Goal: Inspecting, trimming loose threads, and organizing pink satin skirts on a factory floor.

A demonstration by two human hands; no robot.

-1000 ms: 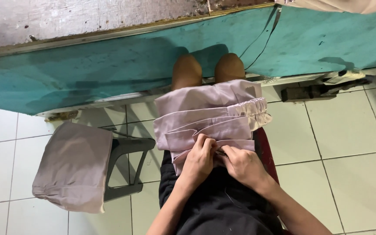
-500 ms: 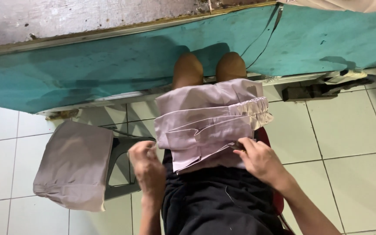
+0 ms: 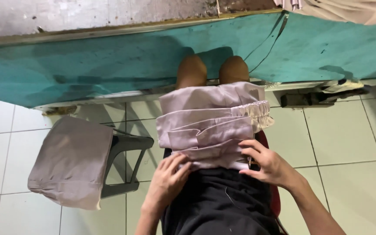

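Small garment workshop: white-tiled floor (image 3: 336, 139), worn teal-painted bench front (image 3: 88, 69), folded mauve cloth (image 3: 72, 161) stacked on dark plastic stool (image 3: 127, 146), more fabric (image 3: 349, 8) above.

At the centre of the frame a folded garment (image 3: 209, 126) lies on the person's lap, with the left hand (image 3: 167, 182) and right hand (image 3: 268, 163) at its lower edge. At lower left, another folded cloth (image 3: 70, 161) lies on a stool (image 3: 129, 143) on the tiled floor (image 3: 349, 143), and a wall (image 3: 88, 65) crosses the top.

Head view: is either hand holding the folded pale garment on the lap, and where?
Both hands, left and right, rest on the folded garment's near edge; a closed grip cannot be told.
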